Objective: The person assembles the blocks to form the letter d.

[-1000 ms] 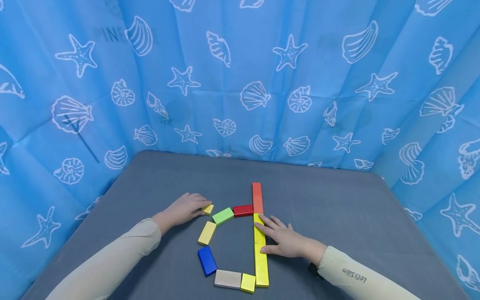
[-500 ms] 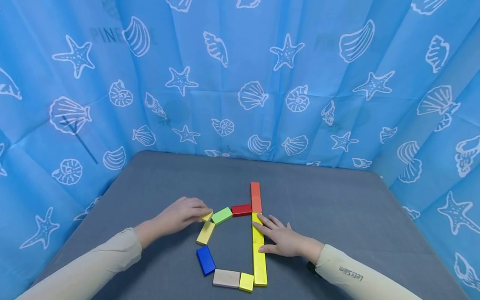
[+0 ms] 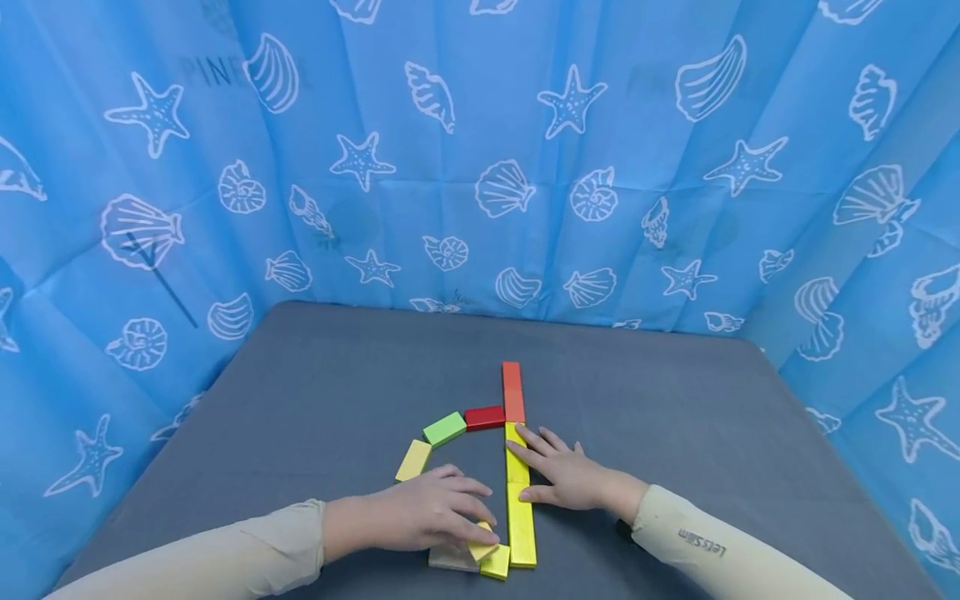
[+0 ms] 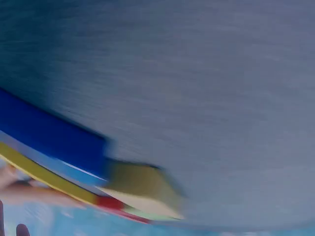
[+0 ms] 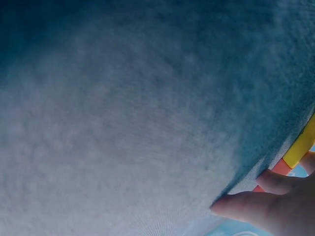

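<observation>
My left hand [image 3: 427, 510] pinches a small pale-yellow block [image 3: 482, 543] between thumb and fingers, over the front of a ring of blocks. Under it are a small bright-yellow block [image 3: 495, 563] and a plain wooden block [image 3: 450, 558], partly covered; whether the held block touches them I cannot tell. My right hand [image 3: 573, 479] rests its spread fingertips on the long yellow column [image 3: 522, 529]. Orange blocks [image 3: 513, 392] extend that column at the far end. A red block [image 3: 484, 418], a green block [image 3: 445, 429] and a pale-yellow oblong block [image 3: 413, 461] curve leftward.
Behind the left hand in the head view, the blue block [image 4: 54, 140] shows in the left wrist view. Everything lies on a grey cloth-covered table [image 3: 660, 400]. A blue shell-print curtain [image 3: 465, 125] hangs behind and along the sides.
My left hand has carried the small pale-yellow block from beside the green block toward the front right, now covering the blue block. The right hand stays on the yellow column.
</observation>
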Available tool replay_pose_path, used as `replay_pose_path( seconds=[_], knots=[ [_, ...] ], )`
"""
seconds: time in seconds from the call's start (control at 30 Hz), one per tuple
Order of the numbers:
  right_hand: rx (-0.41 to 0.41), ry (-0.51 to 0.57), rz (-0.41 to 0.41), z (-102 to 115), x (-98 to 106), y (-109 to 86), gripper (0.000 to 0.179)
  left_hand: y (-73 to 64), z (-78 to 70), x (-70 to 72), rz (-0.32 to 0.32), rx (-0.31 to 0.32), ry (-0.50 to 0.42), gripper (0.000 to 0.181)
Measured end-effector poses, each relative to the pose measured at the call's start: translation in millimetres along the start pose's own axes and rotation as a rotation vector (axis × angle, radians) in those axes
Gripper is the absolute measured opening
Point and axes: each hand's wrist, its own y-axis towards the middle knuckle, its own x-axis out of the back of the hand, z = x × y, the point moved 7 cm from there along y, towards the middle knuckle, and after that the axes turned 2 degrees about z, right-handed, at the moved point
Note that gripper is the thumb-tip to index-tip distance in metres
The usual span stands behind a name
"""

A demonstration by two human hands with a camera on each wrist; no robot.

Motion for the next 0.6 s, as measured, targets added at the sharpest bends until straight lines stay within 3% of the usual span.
replay_pose_path(
  seconds=[0.2, 0.27, 0.47, 0.6],
  knots=[
    [0.025, -0.019, -0.013, 1, 1, 1.9, 0.074, 32.3, -24.1, -19.2, 0.1, -0.092, -0.013, 0.033],
    [0.035, -0.026, -0.015, 3, 0, 3.2, 0.073, 37.6, -30.1, -25.6, 0.144, -0.093, -0.005, 0.033],
    [0.045, -0.032, -0.01, 5, -2, 4.1, 0.073, 35.1, -34.0, -46.0, 0.314, -0.015, 0.143, 0.049],
    [0.032, -0.033, -0.009, 3, -2, 4.5, 0.073, 30.7, -34.3, -49.3, 0.332, 0.019, 0.168, 0.061]
  ],
)
